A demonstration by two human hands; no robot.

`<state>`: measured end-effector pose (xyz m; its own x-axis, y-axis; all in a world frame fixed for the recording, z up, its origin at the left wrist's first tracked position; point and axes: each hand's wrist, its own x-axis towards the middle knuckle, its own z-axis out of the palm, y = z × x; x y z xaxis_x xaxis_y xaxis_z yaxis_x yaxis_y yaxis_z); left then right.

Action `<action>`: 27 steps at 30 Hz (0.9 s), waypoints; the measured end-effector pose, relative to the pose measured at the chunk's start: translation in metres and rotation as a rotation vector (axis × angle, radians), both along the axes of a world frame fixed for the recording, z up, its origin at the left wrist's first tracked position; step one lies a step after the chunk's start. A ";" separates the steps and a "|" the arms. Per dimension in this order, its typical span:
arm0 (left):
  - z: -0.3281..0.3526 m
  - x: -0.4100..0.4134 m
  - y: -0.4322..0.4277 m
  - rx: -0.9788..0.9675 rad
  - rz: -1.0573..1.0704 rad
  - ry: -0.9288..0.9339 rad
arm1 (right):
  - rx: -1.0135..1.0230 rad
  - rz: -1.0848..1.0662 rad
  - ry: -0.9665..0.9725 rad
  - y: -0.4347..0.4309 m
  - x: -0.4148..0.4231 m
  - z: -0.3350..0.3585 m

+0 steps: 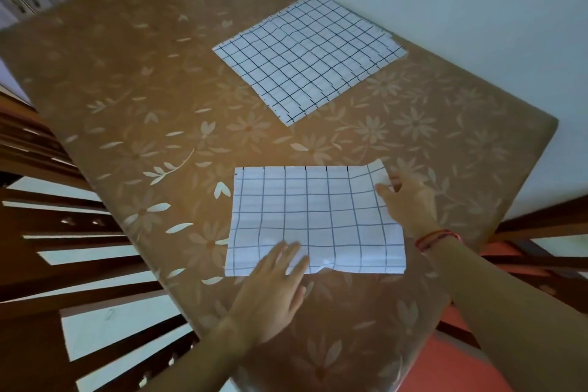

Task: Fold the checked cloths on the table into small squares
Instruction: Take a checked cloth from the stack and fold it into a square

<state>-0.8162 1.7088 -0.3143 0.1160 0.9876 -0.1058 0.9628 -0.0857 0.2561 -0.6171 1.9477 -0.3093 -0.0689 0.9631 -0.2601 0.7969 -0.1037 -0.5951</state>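
Pressing the rectangular checked cloth [315,219], left hand [273,289] lies spread; right hand [405,200] pinches its corner.

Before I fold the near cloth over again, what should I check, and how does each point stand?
1. Left hand lies flat on the near cloth, pinning its near edge: ok.
2. Right hand pinches the cloth's far right corner, which is lifted: ok.
3. Near edge smooth: not ok, there is a small pucker near its middle.
4. Layers lined up underneath: cannot tell.
5. Far cloth lies apart from the near one, out of the fold's way: ok.
6. Table left of the near cloth has room for the fold: ok.
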 end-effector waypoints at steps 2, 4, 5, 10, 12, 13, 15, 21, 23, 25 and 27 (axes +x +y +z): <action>-0.004 0.011 -0.005 0.003 -0.048 0.028 | 0.022 0.047 -0.073 -0.006 0.000 0.002; -0.005 0.016 -0.008 0.007 -0.031 0.026 | 0.073 0.047 -0.099 -0.020 0.003 0.005; -0.006 0.015 -0.010 0.006 0.008 0.017 | 0.078 0.035 -0.085 -0.028 0.007 0.005; -0.012 0.003 -0.024 -0.067 0.113 0.076 | -0.135 -0.058 -0.066 -0.068 0.037 -0.006; -0.013 0.000 -0.028 -0.103 0.150 0.108 | -0.168 -0.094 -0.049 -0.079 0.049 -0.011; -0.013 0.000 -0.030 -0.122 0.173 0.116 | -0.177 -0.113 -0.046 -0.084 0.054 -0.012; -0.013 -0.001 -0.034 -0.154 0.207 0.128 | -0.207 -0.128 -0.041 -0.088 0.063 -0.012; -0.014 -0.001 -0.037 -0.207 0.244 0.173 | -0.291 -0.104 0.119 -0.095 0.071 -0.014; -0.011 -0.002 -0.039 -0.224 0.261 0.198 | -0.281 -0.101 0.105 -0.097 0.073 -0.013; -0.012 -0.003 -0.041 -0.205 0.274 0.196 | -0.249 -0.110 0.110 -0.096 0.074 -0.011; -0.016 -0.004 -0.044 -0.210 0.276 0.189 | -0.226 -0.113 0.101 -0.093 0.072 -0.007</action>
